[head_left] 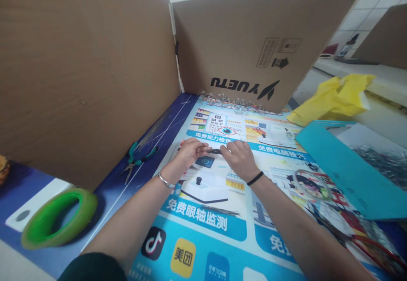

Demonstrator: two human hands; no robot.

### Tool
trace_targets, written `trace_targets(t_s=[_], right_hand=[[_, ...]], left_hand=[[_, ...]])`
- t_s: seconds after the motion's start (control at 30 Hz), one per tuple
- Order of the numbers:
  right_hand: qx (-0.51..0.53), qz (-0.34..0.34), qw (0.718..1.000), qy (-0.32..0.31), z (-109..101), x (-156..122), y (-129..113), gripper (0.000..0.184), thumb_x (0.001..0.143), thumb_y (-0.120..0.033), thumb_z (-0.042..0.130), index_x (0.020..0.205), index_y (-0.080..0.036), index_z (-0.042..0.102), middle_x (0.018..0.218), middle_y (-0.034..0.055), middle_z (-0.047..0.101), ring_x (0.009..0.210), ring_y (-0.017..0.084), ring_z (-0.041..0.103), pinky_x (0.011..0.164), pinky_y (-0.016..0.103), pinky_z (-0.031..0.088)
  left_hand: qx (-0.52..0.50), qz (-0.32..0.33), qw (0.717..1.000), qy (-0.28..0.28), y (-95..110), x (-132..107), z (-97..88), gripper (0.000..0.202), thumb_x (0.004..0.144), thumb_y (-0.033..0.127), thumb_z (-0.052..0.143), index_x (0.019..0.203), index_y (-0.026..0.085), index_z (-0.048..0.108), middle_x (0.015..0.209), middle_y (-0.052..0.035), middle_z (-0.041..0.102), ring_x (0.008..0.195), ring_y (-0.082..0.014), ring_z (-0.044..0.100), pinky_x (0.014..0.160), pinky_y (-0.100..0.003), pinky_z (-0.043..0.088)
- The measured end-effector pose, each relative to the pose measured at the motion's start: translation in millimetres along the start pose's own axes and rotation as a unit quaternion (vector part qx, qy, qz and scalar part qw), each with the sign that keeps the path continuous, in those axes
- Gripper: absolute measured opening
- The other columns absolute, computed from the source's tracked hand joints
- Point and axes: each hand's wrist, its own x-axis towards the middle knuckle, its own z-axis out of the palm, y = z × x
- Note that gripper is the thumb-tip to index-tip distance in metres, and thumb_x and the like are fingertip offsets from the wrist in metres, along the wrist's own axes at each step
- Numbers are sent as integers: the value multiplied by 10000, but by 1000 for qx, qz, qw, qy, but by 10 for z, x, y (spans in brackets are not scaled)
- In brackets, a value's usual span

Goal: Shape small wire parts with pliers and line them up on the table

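Both of my hands meet above the printed sheet (210,187), near the middle of the view. My right hand (239,158) is closed around a small, slim black tool (215,151); its tip points left, and most of it is hidden in the fingers. My left hand (190,151) is pinched at the tool's tip, with thumb and fingertips together. Whatever lies between those fingertips is too small to make out. Several thin wire-like strands (222,209) rest on the sheet, nearer to me.
Cardboard panels (95,60) wall the left and back. Teal-handled pliers (136,161) and a green tape roll (60,217) lie at left. On the right are a teal box (343,175) of silvery strands, red-handled scissors (375,247), a clear ring-shaped roll (311,184) and a yellow bag (333,98).
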Motion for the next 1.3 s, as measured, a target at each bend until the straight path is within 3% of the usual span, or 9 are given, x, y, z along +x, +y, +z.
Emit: trace_targets(t_s=[1.3], right_hand=[[32,-9,999,9,-6,-10,19,188,878,-144,436,929,-222,600,772,37,555,798,173,405,745,336,248]], left_hand=[[-1,-1,1000,5,-21,7,-9,133,722,59,537,654,132,449,765,-94,651,745,-217,679,578,-275,515]])
